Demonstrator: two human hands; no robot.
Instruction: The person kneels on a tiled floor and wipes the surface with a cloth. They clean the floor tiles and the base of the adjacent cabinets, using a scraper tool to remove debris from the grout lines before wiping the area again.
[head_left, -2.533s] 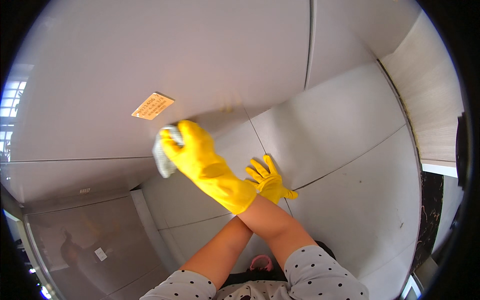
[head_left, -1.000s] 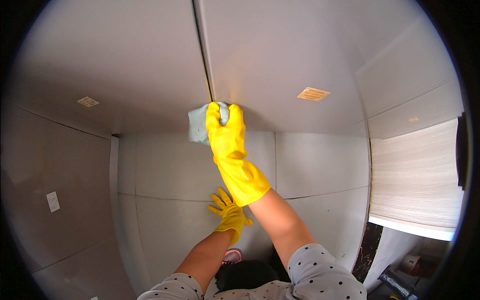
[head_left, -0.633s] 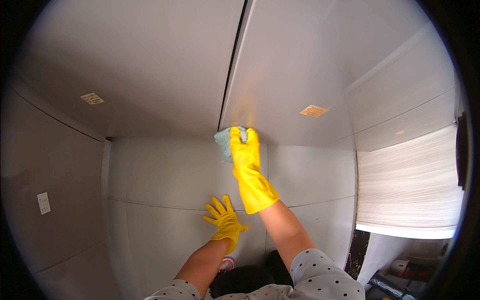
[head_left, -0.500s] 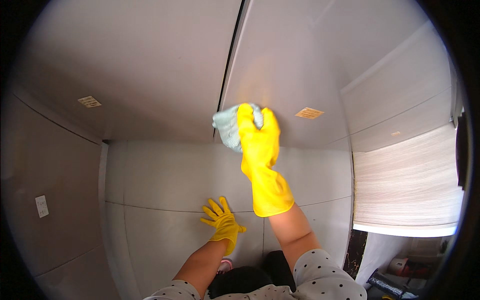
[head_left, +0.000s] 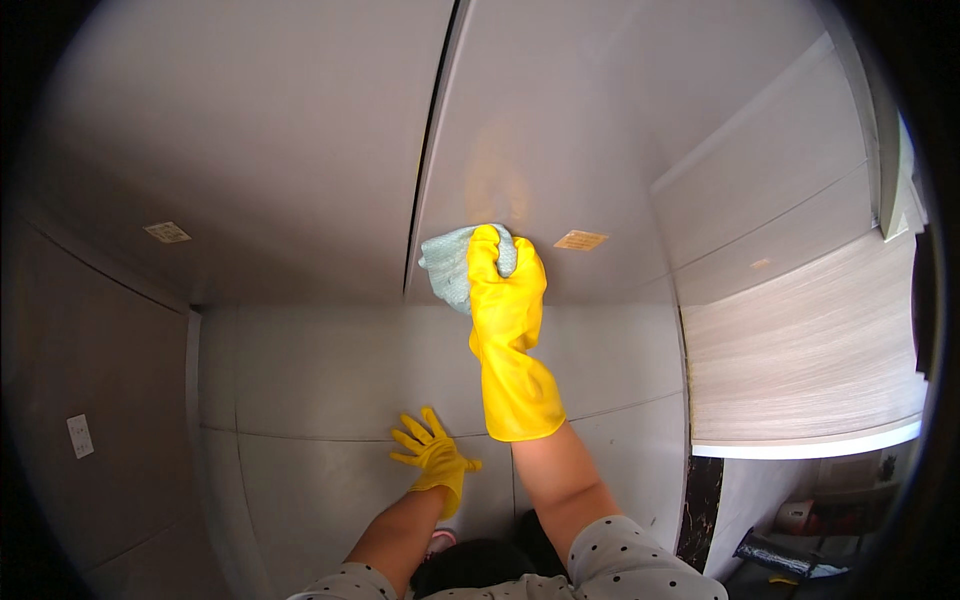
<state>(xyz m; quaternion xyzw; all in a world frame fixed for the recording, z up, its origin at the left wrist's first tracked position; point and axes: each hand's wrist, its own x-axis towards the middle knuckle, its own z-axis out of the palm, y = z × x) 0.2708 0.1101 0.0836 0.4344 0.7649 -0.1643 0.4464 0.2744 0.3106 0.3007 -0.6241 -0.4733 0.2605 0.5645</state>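
My right hand [head_left: 508, 290], in a yellow rubber glove, is closed around a pale blue-green cloth [head_left: 450, 268]. It holds the cloth up at the lower part of the right-hand glossy grey panel [head_left: 570, 130], just right of the dark vertical gap [head_left: 424, 170]. Bunched cloth shows between the gloved fingers, and a loose flap hangs out to the left. Lower down, my left hand [head_left: 432, 455], gloved in yellow too, has its fingers spread over the grey tiled floor [head_left: 310, 375]. Nothing is in it; whether it touches the tiles I cannot tell.
Small stickers [head_left: 581, 240] [head_left: 167, 232] are on the panels either side of the gap. A white label [head_left: 79, 437] marks the dark left panel. To the right are a pale wood-grain surface [head_left: 800, 340] and, below it, a dark shiny wrapped object [head_left: 790, 556].
The view has shifted a little. Against the panels, my right hand and the cloth have moved slightly right, and the cloth no longer covers the gap's lower end. My left hand stays spread.
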